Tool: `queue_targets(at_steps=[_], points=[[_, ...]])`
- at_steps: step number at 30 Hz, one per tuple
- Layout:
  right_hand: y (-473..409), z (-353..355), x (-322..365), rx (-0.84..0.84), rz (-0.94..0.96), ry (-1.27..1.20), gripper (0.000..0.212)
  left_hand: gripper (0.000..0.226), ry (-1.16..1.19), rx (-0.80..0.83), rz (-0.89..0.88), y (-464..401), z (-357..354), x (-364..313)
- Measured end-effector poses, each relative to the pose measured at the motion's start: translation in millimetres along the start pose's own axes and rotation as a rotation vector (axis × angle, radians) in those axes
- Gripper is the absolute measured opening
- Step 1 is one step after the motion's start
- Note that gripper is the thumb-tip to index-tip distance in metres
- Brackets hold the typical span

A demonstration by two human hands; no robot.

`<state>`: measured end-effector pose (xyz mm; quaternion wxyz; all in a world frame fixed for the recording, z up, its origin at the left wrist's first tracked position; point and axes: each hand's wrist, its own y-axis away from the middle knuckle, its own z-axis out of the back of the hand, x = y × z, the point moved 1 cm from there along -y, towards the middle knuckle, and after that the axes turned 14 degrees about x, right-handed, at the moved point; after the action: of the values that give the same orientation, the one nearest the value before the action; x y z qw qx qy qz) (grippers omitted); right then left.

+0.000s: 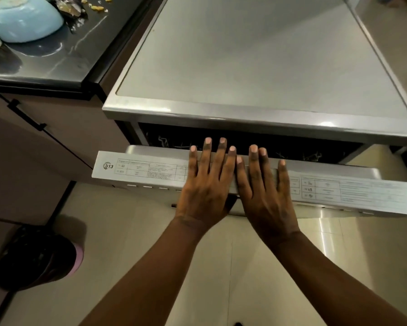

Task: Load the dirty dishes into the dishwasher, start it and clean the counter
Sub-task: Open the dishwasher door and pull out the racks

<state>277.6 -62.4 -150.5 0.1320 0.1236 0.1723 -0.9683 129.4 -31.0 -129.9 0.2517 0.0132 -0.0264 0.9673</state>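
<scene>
Two hands lie flat on the top edge of the dishwasher door (150,171), which stands ajar, tilted out from the dishwasher (256,67) at the centre of the scene. Your left hand (207,184) and right hand (266,191) sit side by side, fingers straight and spread, palms pressing, gripping nothing. A dark gap above the door shows rack tines (165,142); what the racks hold cannot be told.

Whether you are opening or closing is not certain from this position. In either case, keep both palms centred on the edge so the door moves evenly on its hinges. Keep fingertips (222,141) clear of the gap before the latch meets.

On the counter (56,62) at the far left, a light blue bowl (26,22) lies upturned near food scraps (96,7), so loading and wiping appear unfinished.

A printed programme table (150,171) runs along the door edge. Only "ECO" and a mark resembling "13" are readable; the rest is too small. A lined bin (35,257) stands near left on the floor.
</scene>
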Motion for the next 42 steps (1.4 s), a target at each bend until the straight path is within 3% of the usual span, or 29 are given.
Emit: queue_targets(at_steps=[5,12,16,19,24,27,32,36,42], points=[[38,11,22,0.119,-0.030,-0.063,0.068,0.079,0.034,0.118,-0.013,42,-1,-13],[150,21,86,0.258,-0.034,-0.168,0.083,0.083,0.322,0.176,-0.104,158,-23,-45],[232,24,137,0.342,-0.035,-0.275,0.089,0.055,0.448,0.227,-0.115,233,-50,-53],[280,25,172,0.413,-0.059,-0.346,0.079,0.041,0.422,0.265,-0.150,267,-78,-54],[324,10,203,0.557,-0.255,-0.536,0.074,0.056,0.399,0.406,-0.069,306,-126,-72],[339,-6,217,0.554,-0.256,-0.530,0.035,0.039,0.434,0.440,-0.029,329,-157,-85],[374,-64,243,0.673,-0.275,-0.745,0.022,0.028,0.455,0.540,-0.015,365,-226,-101],[411,-101,258,0.742,-0.277,-0.813,0.044,0.038,0.422,0.650,-0.024,393,-285,-114],[453,-172,287,0.832,-0.250,-0.846,0.044,0.058,0.404,0.790,-0.005,428,-362,-127]])
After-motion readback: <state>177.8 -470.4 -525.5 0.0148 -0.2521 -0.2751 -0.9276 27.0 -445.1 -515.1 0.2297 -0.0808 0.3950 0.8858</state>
